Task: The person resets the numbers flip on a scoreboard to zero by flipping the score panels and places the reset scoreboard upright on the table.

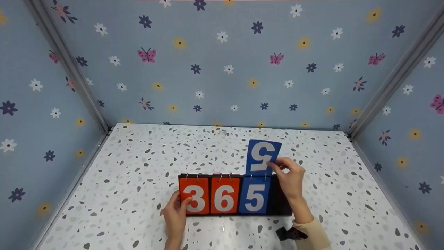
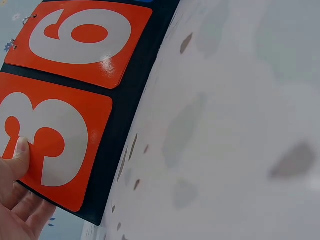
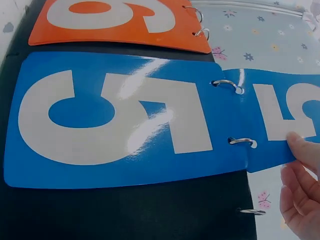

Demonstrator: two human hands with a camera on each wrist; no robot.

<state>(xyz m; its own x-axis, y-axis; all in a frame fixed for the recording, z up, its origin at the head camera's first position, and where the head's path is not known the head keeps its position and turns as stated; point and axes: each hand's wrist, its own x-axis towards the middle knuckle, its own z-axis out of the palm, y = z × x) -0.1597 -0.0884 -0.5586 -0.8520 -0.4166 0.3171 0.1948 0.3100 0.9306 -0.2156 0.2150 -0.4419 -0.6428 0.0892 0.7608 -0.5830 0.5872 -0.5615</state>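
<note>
A black flip scoreboard stands on the speckled tabletop, with number cards hung from metal rings. From the left come a red 3 card, a red 6 card and a blue 5 card. My left hand grips the board's left end, thumb over the 3 and fingers behind. Above the top edge, another blue card is turned up on its rings, showing an upside-down 5. My right hand pinches that card's right side between thumb and fingers. Bare black backing with a ring shows beside the blue cards.
The white tabletop with grey flecks surrounds the board. Blue flowered panels rise behind and on both sides, with metal posts at the corners. A dark strap hangs by the right sleeve.
</note>
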